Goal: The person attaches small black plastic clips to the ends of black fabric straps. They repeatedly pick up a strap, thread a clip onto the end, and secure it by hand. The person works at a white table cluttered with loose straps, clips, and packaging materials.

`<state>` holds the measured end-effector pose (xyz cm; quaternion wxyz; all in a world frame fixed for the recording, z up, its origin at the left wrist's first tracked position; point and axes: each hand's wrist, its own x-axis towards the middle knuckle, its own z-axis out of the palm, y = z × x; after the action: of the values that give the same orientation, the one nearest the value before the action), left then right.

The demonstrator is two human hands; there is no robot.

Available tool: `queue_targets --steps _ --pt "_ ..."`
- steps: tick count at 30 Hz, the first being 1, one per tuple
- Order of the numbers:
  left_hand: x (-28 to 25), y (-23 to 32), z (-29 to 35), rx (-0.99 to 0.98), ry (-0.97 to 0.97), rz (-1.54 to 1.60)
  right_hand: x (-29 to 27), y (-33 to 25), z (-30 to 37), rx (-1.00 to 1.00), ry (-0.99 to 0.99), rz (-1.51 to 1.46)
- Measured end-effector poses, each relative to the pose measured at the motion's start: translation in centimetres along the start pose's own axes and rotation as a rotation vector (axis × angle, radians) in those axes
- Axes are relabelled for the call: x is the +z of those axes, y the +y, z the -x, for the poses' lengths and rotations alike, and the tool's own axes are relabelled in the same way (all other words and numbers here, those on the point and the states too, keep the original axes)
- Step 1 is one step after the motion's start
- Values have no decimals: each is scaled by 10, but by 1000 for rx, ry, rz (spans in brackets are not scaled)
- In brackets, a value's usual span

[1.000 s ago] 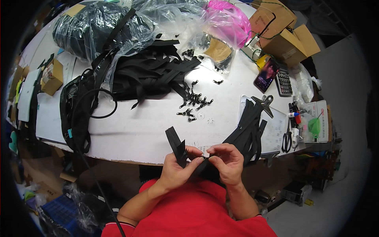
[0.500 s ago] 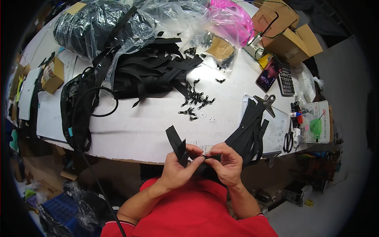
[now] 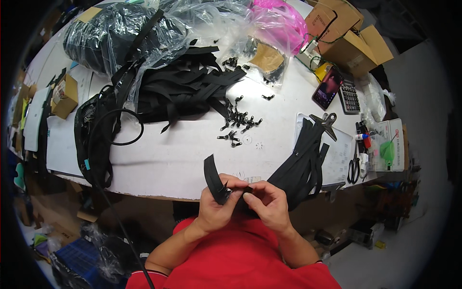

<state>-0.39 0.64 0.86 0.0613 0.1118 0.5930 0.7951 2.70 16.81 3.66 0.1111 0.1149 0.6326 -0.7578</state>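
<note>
At the table's near edge, my left hand (image 3: pixel 215 210) is closed around a black zipper tape (image 3: pixel 211 172), whose free end sticks up above the fingers. Close beside it, my right hand (image 3: pixel 272 204) pinches a dark part of the zipper between thumb and forefinger; whether a slider sits there is too small to tell. Several loose black zipper sliders (image 3: pixel 244 119) lie scattered beyond my hands. A heap of black zipper tapes (image 3: pixel 180 91) spreads at the far left. Next to my right hand, more tapes (image 3: pixel 301 161) lie bundled at a large metal clip (image 3: pixel 326 126).
Clear plastic bags (image 3: pixel 211 24) and a pink bag (image 3: pixel 281 24) sit at the back. A phone (image 3: pixel 328 87), a calculator (image 3: pixel 349 98) and an open cardboard box (image 3: pixel 363 53) stand back right. Scissors (image 3: pixel 354 169) lie at the right edge. A black cable loop (image 3: pixel 140 126) arches at left.
My fingertips have drawn slightly apart, with a dark piece now showing between them. The right hand has turned a little, and the upright zipper end has shifted slightly.
</note>
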Motion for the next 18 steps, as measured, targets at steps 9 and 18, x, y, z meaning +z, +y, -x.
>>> queue_targets --steps 9,18 --pt "1 5 1 -159 5 140 1 11 -2 -107 0 -199" --pt "3 5 3 -215 -12 218 -5 12 -3 -112 -15 -127"
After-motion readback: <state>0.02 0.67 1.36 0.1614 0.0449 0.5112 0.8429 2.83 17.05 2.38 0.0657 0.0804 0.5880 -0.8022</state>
